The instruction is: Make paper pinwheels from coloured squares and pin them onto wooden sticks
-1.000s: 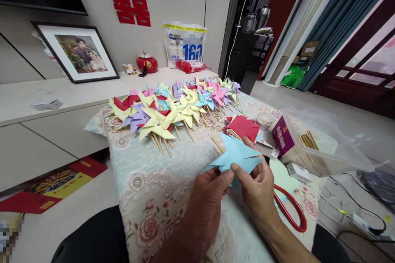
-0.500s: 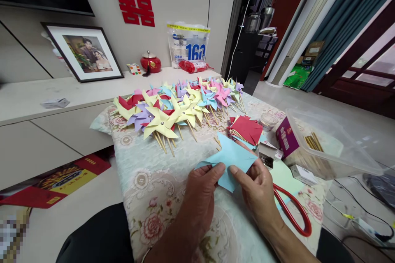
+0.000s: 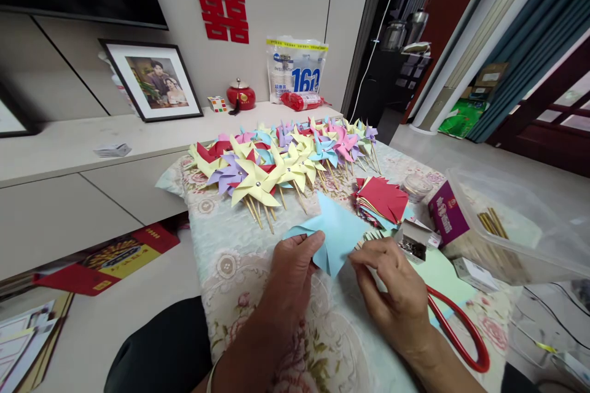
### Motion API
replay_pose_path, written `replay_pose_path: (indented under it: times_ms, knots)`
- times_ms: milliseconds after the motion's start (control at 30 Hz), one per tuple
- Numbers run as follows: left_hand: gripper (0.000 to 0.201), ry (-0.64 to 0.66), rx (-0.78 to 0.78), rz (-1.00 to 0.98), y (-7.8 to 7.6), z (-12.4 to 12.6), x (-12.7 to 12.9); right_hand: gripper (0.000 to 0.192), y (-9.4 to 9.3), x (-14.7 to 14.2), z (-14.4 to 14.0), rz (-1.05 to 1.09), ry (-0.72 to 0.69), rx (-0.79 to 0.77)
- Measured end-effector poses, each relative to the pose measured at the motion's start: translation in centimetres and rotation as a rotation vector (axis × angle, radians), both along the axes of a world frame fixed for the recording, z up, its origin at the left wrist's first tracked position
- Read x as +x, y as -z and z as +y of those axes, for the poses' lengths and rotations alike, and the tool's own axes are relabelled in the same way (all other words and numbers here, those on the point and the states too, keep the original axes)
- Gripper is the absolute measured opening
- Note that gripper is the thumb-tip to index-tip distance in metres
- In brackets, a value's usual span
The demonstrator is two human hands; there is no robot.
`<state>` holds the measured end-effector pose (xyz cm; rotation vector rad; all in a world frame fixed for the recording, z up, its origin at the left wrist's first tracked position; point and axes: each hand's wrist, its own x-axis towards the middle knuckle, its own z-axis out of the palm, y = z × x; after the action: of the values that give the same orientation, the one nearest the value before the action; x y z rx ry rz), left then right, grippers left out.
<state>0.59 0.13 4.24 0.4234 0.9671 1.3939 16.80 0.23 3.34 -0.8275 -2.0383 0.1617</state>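
A light blue paper square (image 3: 338, 230) with cut corners is held low over the flowered tablecloth (image 3: 221, 270), near the front edge of the table. The left hand (image 3: 290, 276) is closed on its left side, with the thumb on top of the paper. The right hand (image 3: 396, 291) is pinched on the right edge of the same paper with thumb and finger. So the paper is gripped from both sides at once.

The folding step seems to be in hand: the points of the blue paper look to be getting bent in toward the middle, as in a pinwheel. Many finished pinwheels (image 3: 281, 163) on thin sticks are laid in a row at the far side of the table. A stack of red paper squares (image 3: 382, 199) is set just beyond the hands. A small open box of pins (image 3: 412, 245) is seen just beside the right hand, and red-handled scissors (image 3: 456, 334) are lying to the right of it. More sticks are kept in the clear plastic box (image 3: 511, 227).

For the next move, the bent points probably have to be held flat together in the middle, so one hand can be freed for a pin.
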Motion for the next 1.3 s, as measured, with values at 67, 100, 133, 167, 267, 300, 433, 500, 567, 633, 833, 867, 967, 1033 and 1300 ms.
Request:
replay_pose_path:
  times_ms: [67,100,133,167,267,300,433,500,567,633,833,867,967,1033,1300]
  knots:
    - [0.023,0.018,0.004,0.003,0.0,-0.1,0.1,0.037,0.0,-0.1,-0.1,-0.085,-0.013,0.043]
    - [0.024,0.025,0.006,0.004,0.0,-0.1,0.2,0.037,0.0,-0.1,-0.1,-0.119,-0.011,0.063]
    - [0.024,0.033,0.007,0.004,0.0,-0.1,0.3,0.037,0.0,-0.1,-0.1,-0.148,-0.007,0.078]
    - [0.025,0.039,0.004,0.005,0.0,-0.2,0.3,0.036,0.0,-0.1,-0.1,-0.172,-0.003,0.09]
    - [0.024,0.041,-0.013,-0.002,-0.1,-0.2,0.5,0.03,-0.2,-0.1,-0.1,-0.22,-0.001,0.089]
    - [0.024,0.043,-0.016,-0.002,-0.2,-0.2,0.6,0.027,-0.3,-0.1,-0.1,-0.226,-0.004,0.08]
    - [0.023,0.022,-0.029,0.007,-0.2,-0.1,0.7,0.017,-0.6,-0.2,-0.2,-0.201,-0.026,0.015]
    - [0.024,0.012,-0.038,0.01,-0.1,0.0,0.8,0.014,-0.7,-0.3,-0.2,-0.157,-0.028,-0.03]
    - [0.022,0.013,-0.048,0.019,0.1,0.0,0.8,0.013,-0.7,-0.4,-0.3,-0.108,-0.027,-0.087]
    - [0.02,0.014,-0.055,0.039,0.3,0.0,1.0,0.013,-0.7,-0.4,-0.3,-0.058,-0.028,-0.163]
    - [0.018,0.002,-0.039,0.159,0.4,-0.2,1.4,0.017,-0.8,-0.6,-0.2,0.089,0.046,-0.383]
    - [0.017,0.004,-0.047,0.179,0.5,-0.3,1.4,0.019,-0.8,-0.7,-0.2,0.095,0.061,-0.41]
    - [0.018,0.027,-0.023,0.208,0.8,-0.3,1.5,0.02,-0.9,-0.8,0.1,0.108,0.09,-0.497]
    - [0.019,0.039,-0.001,0.214,1.0,-0.3,1.5,0.02,-0.8,-0.7,0.3,0.135,0.099,-0.554]
    - [0.022,0.04,-0.028,0.221,1.1,-0.2,1.7,0.02,-0.3,-0.6,0.6,0.192,0.123,-0.629]
